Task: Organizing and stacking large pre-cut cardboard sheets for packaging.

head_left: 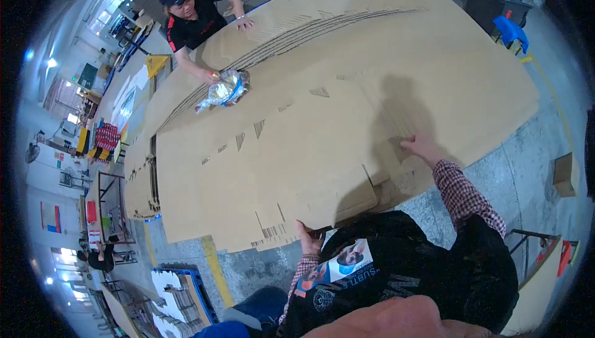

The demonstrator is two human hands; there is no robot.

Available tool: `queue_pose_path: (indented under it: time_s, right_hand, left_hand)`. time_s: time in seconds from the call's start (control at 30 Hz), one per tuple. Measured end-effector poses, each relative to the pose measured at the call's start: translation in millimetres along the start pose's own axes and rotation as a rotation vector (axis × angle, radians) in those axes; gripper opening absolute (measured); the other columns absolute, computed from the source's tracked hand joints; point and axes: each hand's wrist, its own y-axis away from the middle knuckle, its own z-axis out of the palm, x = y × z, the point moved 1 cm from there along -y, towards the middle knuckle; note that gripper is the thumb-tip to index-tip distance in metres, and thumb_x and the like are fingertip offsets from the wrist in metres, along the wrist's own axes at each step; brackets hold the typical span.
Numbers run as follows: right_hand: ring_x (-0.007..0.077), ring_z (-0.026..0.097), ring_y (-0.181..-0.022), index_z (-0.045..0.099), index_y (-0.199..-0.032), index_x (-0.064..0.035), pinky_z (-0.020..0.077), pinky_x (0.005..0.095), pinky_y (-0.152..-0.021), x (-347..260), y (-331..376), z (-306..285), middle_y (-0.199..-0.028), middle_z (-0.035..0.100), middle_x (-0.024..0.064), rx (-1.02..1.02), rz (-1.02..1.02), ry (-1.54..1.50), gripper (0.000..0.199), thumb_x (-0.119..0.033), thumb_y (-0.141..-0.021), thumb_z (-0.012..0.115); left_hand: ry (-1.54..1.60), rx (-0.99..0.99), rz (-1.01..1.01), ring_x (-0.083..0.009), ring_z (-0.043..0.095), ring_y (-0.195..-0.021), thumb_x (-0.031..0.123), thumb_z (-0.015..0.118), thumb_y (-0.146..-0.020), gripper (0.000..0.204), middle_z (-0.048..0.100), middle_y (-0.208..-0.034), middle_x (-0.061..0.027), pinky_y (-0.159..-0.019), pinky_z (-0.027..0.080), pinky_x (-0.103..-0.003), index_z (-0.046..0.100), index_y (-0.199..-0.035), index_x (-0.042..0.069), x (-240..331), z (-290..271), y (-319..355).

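Observation:
A very wide stack of flat brown cardboard sheets spreads before me, with dark printed stripes and small slots. At its near edge my left hand is closed on a cardboard sheet, thumb on top and fingers hidden below. Farther right, my right hand touches the cardboard with its fingers stretched out to the left; no separate thing shows in it. Across the stack a co-worker leans over, one hand flat on the far edge. The co-worker's other hand is at a shiny clear plastic bag with blue and yellow parts.
A cardboard box stands on the floor at the right. Low at the left is a blue pallet with stacked pieces. A blue chair-like object stands beyond the far right edge. Another person is at the far left.

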Motion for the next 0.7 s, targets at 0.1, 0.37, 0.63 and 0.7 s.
queue_pose_path:
  time_s: [0.1, 0.37, 0.63, 0.7]
  right_hand:
    - [0.0098, 0.046, -0.053, 0.056, -0.072, -0.0045, 0.0371, 0.0239, -0.048, -4, 3, -10, -0.058, 0.051, 0.0029, -0.176, 0.216, -0.582, 0.03, -0.034, -0.071, 0.058]
    - [0.0187, 0.053, -0.068, 0.056, -0.074, -0.0048, 0.0412, 0.0297, -0.058, 14, -22, 17, -0.075, 0.057, 0.0083, -0.046, 0.018, -0.353, 0.034, -0.036, -0.08, 0.043]
    - [0.034, 0.053, -0.068, 0.056, -0.073, -0.0018, 0.0412, 0.0408, -0.06, 6, -21, 33, -0.072, 0.056, 0.0167, 0.325, -0.159, 0.087, 0.026, -0.026, -0.077, 0.046]
    - [0.0323, 0.053, -0.074, 0.056, -0.076, -0.005, 0.0422, 0.0418, -0.062, 3, -19, 26, -0.079, 0.056, 0.0157, 0.21, -0.108, 0.047, 0.026, -0.028, -0.078, 0.044]
  left_hand:
    - [0.069, 0.005, 0.002, -0.0247, 0.039, -0.094, 0.059, 0.058, -0.06, 0.07, 0.041, -0.103, -0.0101, -0.079, 0.037, -0.041, 0.039, -0.105, 0.008, 3, 2, 0]
    - [0.11, 0.2, -0.079, -0.0256, 0.04, -0.088, 0.054, 0.063, -0.059, 0.069, 0.038, -0.099, -0.01, -0.077, 0.039, -0.042, 0.036, -0.102, 0.008, 9, 5, 15]
    - [-0.014, 0.136, -0.046, -0.0276, 0.04, -0.091, 0.057, 0.062, -0.058, 0.073, 0.037, -0.102, -0.0103, -0.079, 0.038, -0.042, 0.035, -0.105, 0.008, 8, -7, 6]
    - [0.014, 0.142, -0.05, -0.0275, 0.04, -0.091, 0.056, 0.062, -0.058, 0.073, 0.037, -0.102, -0.0103, -0.078, 0.038, -0.042, 0.035, -0.105, 0.008, 8, -8, 4]
